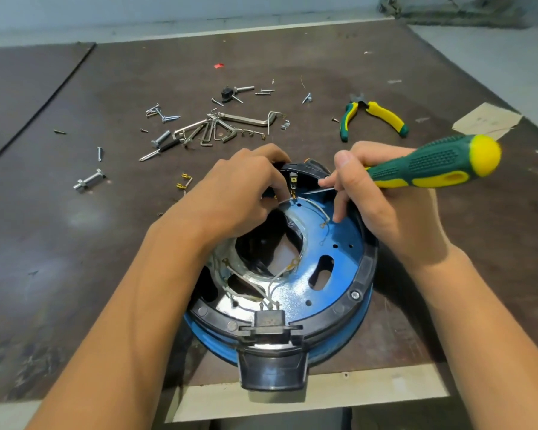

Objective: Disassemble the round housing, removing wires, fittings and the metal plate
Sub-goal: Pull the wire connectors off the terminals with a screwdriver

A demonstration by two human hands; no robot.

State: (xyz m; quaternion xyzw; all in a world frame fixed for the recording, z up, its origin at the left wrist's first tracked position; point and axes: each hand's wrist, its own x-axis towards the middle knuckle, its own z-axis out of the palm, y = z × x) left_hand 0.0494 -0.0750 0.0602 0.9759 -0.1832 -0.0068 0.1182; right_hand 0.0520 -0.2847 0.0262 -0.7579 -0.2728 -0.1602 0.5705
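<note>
The right hand (395, 206) grasps the screwdriver (432, 162) low on its handle, much like a pen, probably so the blade can be steered finely. The blade's tip sits at the switch terminal (293, 184) on the far rim of the round housing (367, 274). This looks like an effort to pry a connector off the terminal.

The left hand (239, 193) reaches over the housing's far left side with its fingers curled. It seems to pinch a white wire (282, 200) just beside that terminal, likely to pull it free as the blade levers; the exact hold is partly hidden.

The housing lies open side up in front of the person. The blue metal plate (330, 268) is still seated inside the housing's black ring, and several wires still run to the socket block (269, 321) at its near rim.

Beyond the housing, hex keys (230, 125) and loose screws (163, 114) lie spread out. Pliers (373, 117) rest beyond its right side, within reach.
</note>
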